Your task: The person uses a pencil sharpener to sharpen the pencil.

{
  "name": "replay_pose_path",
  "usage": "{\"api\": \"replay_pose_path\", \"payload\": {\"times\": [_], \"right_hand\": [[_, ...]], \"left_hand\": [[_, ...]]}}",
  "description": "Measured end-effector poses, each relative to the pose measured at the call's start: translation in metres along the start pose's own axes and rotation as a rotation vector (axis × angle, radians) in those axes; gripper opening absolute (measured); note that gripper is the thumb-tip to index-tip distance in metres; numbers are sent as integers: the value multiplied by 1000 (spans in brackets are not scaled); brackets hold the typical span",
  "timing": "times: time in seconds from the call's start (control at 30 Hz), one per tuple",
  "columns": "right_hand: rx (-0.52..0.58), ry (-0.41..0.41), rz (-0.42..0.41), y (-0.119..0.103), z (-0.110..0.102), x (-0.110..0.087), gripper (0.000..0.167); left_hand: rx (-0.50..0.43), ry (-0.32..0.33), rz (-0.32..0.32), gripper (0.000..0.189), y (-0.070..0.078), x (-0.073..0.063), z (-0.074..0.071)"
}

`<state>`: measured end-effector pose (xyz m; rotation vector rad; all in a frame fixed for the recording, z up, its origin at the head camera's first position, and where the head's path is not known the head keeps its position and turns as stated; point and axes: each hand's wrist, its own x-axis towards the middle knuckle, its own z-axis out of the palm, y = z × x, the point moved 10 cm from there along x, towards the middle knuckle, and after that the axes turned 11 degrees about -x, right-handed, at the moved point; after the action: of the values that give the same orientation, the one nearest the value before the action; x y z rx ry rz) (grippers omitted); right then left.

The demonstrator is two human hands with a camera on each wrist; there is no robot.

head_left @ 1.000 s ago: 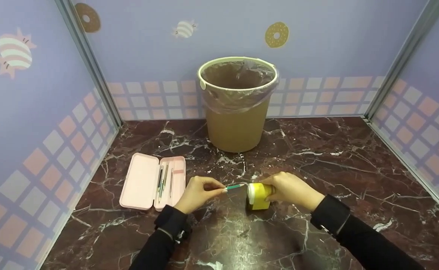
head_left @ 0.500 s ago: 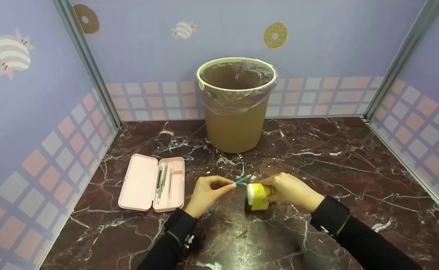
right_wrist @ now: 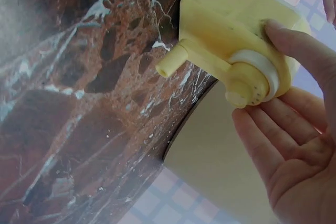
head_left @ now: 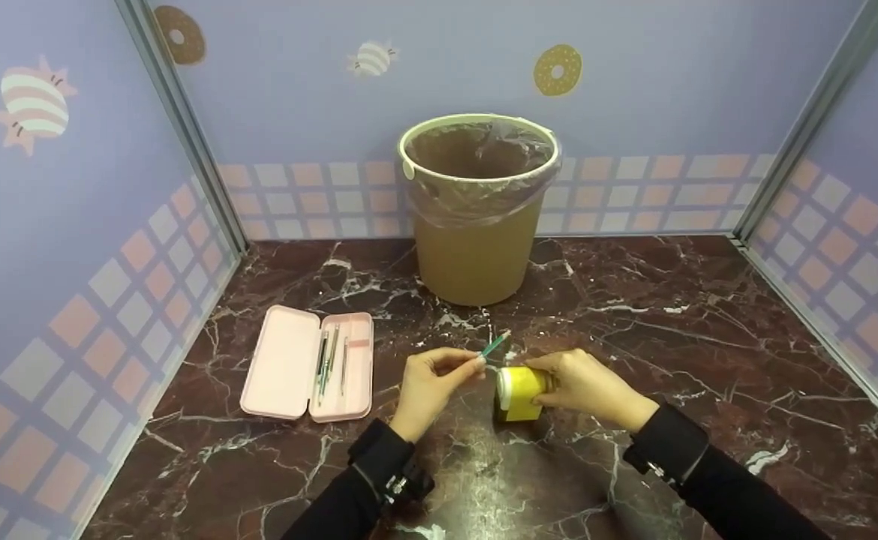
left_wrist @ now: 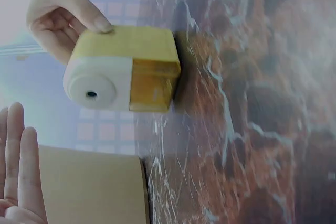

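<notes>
My left hand (head_left: 435,386) pinches a short green pencil (head_left: 494,345) between thumb and fingertips in the head view. The pencil tilts up and away, left of the sharpener's top. A yellow crank pencil sharpener (head_left: 527,390) stands on the table, and my right hand (head_left: 593,386) grips it from the right. Seen in the left wrist view, the sharpener's white front has a round dark hole (left_wrist: 92,94), beside an amber see-through drawer (left_wrist: 152,87). On its back, the right wrist view shows a crank handle (right_wrist: 173,60), with my thumb on the body.
An open pink pencil case (head_left: 280,367) with several pencils (head_left: 325,367) in its right half lies left of my hands. A tan bin (head_left: 473,255) lined with a clear bag stands behind, near the patterned back wall (head_left: 469,52). Side panels flank the dark marbled table (head_left: 679,300).
My left hand has moved right, towards the sharpener. The pencil has swung from nearly level, pointing at the sharpener, to tilted upward. My right hand and the sharpener have stayed in place.
</notes>
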<state>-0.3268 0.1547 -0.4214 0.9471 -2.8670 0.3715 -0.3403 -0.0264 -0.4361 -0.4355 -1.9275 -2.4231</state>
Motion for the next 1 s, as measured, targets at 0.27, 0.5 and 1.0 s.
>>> {"api": "replay_pose_path", "payload": {"times": [0.27, 0.5, 1.0], "right_hand": [[100, 40, 26, 5, -3, -3, 51], [300, 250, 52, 1, -22, -2, 25], [961, 372, 516, 9, 8, 0, 28]], "left_hand": [[-27, 1, 3, 21, 0, -1, 6], [-74, 4, -15, 23, -1, -1, 9], [-92, 23, -21, 22, 1, -2, 14]]}}
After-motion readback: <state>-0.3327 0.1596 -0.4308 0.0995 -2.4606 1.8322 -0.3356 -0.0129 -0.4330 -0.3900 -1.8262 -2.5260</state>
